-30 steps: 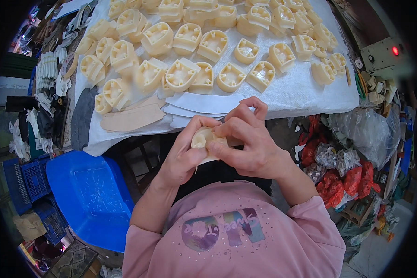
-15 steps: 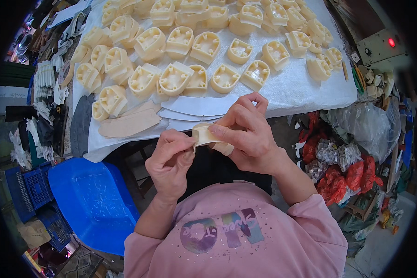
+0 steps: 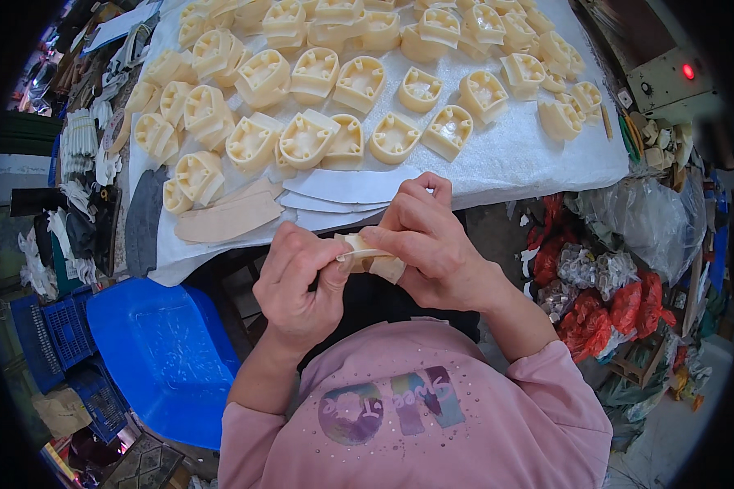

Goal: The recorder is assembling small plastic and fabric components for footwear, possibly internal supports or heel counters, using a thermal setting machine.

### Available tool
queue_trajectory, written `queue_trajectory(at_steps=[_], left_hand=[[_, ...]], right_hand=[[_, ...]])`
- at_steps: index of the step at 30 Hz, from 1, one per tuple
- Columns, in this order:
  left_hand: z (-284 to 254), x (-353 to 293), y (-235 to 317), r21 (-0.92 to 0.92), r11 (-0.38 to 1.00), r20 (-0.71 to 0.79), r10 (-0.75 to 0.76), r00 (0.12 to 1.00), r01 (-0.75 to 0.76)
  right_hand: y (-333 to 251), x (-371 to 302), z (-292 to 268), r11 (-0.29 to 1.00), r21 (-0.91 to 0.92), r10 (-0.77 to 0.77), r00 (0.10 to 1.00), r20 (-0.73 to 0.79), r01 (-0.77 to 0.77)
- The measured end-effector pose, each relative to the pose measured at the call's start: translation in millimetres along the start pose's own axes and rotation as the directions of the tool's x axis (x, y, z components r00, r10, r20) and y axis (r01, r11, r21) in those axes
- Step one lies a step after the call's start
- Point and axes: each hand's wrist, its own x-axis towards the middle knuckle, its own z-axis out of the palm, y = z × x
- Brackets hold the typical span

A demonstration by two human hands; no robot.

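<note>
Over my lap, just off the table's near edge, both hands hold a small cream shoe heel (image 3: 356, 246) with a pale strip (image 3: 388, 268) hanging at its lower right. My left hand (image 3: 298, 281) pinches the left edge of the heel between thumb and fingertips. On the other side, my right hand (image 3: 432, 248) grips it with the thumb on top and fingers curled behind; these fingers partly hide it. Several similar D-shaped cream heels (image 3: 395, 138) with little posts inside cover the table beyond. Nearest my hands on the table lie white curved sheets (image 3: 334, 194).
Beige curved pieces (image 3: 230, 216) and a dark grey piece (image 3: 146, 220) lie at the table's near left. A blue plastic tub (image 3: 167, 350) stands low at left, beside blue crates (image 3: 65, 326). Red bags (image 3: 587, 326) and clear plastic sheeting (image 3: 648, 216) are at right.
The held heel has tilted, so its face looks narrower. My left hand has turned and its fingers have risen slightly; my right hand has dipped and shifted a little left.
</note>
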Motion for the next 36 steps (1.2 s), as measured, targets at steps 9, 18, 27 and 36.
queue_trajectory(at_steps=[9,18,27,36], left_hand=[[-2,-5,-2,-0.137,0.991,0.132,0.015,0.991,0.003],[-9,-13,-4,-0.498,0.425,0.597,-0.465,0.654,0.756],[-6,-15,-1,-0.489,0.352,0.556,-0.579,0.596,0.798],[0,-14,7,-0.481,0.550,0.331,-0.608,0.722,0.683]], right_hand=[[4,-3,1,0.998,0.052,-0.019,1.000,0.009,0.019],[1,-3,6,0.984,-0.118,-0.152,0.969,-0.193,0.130],[-11,1,3,0.971,-0.222,-0.134,0.969,-0.208,0.087],[-18,-28,27,0.352,0.905,0.698,0.711,-0.085,-0.237]])
